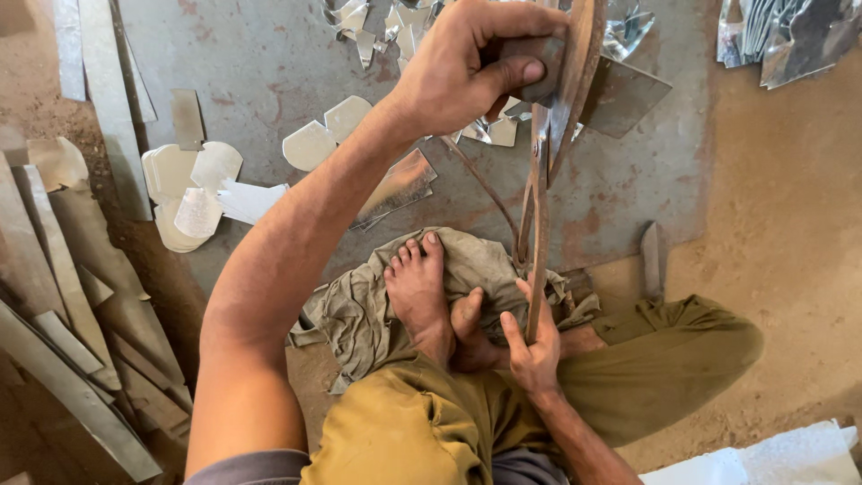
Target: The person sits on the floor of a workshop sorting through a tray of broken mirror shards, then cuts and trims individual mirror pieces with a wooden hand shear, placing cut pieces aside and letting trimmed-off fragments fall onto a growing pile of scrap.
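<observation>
A small piece of grey sheet metal was held at the far end of a pair of long rusty shears, well forward of the seated body and above a large grey metal sheet laid on the ground. The shears' long axis ran almost straight away from the body, from the lap out to the curved blade at the top. The piece was pinched between thumb and fingers of the left hand, whose arm was stretched far forward; that hand was the nearer to the piece. The right hand was closed round the lower handle, close to the lap, well apart from the left. A bare foot was rested on a crumpled cloth just beside the handles. Rounded cut blanks were stacked to the left, shiny offcuts were scattered beyond, and long metal strips were lying along the left edge.
</observation>
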